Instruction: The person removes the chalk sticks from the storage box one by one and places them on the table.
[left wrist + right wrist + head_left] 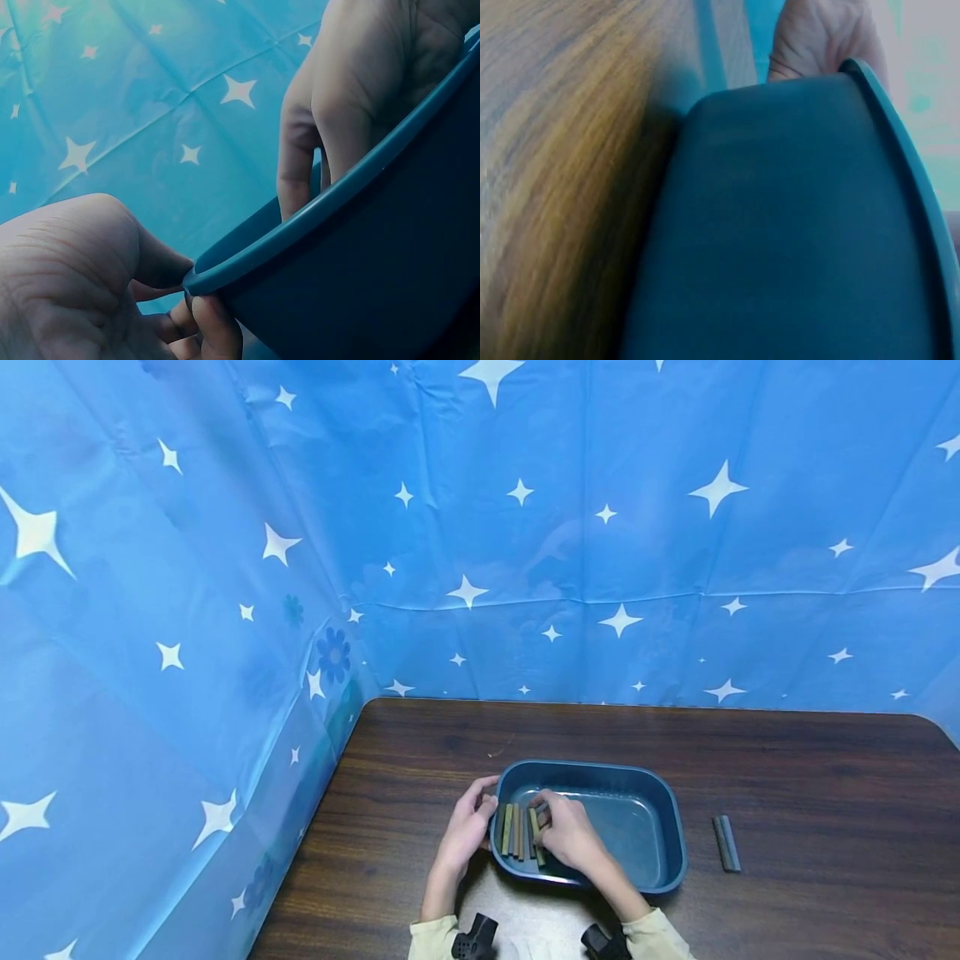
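Observation:
A dark blue rectangular basin point(637, 827) sits on the table. My left hand point(465, 835) grips its left rim, thumb over the edge and fingers beneath, as the left wrist view shows. Inside, along the left end, several thin coloured sticks point(514, 832) lie side by side in a row. My right hand point(572, 833) reaches down into the basin and pinches a yellow-green stick point(536, 837) at the right end of this row. In the left wrist view, the right fingertips are hidden behind the basin wall.
Two bluish-grey sticks point(726, 843) lie together on the dark wooden table point(825, 827), right of the basin. A blue cloth with white stars point(600, 527) hangs behind and to the left. Black wrist devices point(476, 937) sit at both sleeves.

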{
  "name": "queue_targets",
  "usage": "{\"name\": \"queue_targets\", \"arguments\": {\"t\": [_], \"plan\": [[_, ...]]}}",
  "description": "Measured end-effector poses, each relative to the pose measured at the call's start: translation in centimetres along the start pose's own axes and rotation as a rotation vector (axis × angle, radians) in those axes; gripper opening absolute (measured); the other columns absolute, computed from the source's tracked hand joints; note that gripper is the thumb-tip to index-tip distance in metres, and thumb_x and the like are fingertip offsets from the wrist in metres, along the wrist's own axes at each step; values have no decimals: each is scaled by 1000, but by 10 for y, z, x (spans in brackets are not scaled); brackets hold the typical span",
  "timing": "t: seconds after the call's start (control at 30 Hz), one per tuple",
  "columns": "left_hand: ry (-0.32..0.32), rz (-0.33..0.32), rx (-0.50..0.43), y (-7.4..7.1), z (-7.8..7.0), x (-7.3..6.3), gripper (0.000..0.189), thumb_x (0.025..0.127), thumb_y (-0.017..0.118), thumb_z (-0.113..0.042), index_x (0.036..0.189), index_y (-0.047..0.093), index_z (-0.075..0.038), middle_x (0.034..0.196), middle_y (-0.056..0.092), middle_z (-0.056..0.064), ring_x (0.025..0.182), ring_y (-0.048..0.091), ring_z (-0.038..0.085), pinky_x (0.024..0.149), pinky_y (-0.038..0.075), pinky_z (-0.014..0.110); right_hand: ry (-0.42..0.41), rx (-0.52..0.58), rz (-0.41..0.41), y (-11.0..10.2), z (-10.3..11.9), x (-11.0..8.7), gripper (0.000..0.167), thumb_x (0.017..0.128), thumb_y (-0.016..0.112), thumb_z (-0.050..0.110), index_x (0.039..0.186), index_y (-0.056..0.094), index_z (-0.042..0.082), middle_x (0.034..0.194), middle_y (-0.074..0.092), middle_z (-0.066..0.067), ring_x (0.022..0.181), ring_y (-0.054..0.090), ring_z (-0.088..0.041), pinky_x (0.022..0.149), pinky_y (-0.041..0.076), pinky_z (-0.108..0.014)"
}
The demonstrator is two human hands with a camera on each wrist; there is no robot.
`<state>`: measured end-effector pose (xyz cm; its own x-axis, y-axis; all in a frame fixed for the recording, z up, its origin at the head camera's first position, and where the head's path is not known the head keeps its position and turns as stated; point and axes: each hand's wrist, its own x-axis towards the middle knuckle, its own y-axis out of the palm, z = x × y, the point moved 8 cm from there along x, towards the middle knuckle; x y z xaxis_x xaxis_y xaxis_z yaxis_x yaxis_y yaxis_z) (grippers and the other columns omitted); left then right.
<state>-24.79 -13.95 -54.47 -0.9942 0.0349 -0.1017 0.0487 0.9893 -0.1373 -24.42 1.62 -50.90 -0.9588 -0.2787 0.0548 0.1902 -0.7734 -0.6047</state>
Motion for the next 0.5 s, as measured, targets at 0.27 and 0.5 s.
{"name": "queue_targets", "arguments": {"t": [0.27, 0.5], "plan": [[-2, 0, 20, -1, -4, -2, 39, 105, 48, -9, 142, 56, -1, 103, 58, 18, 79, 57, 23, 44, 47, 26, 75, 111, 3, -14, -8, -4, 40, 74, 75, -16, 112, 70, -6, 82, 64, -7, 74, 61, -18, 63, 56, -36], [-16, -2, 19, 0, -2, -1, 39, 105, 48, -9, 142, 56, -2, 105, 59, 19, 78, 58, 23, 44, 47, 24, 103, 243, 20, -26, -14, -11, 40, 81, 70, -13, 120, 67, -7, 89, 65, -9, 76, 67, -21, 63, 60, -38]]}}
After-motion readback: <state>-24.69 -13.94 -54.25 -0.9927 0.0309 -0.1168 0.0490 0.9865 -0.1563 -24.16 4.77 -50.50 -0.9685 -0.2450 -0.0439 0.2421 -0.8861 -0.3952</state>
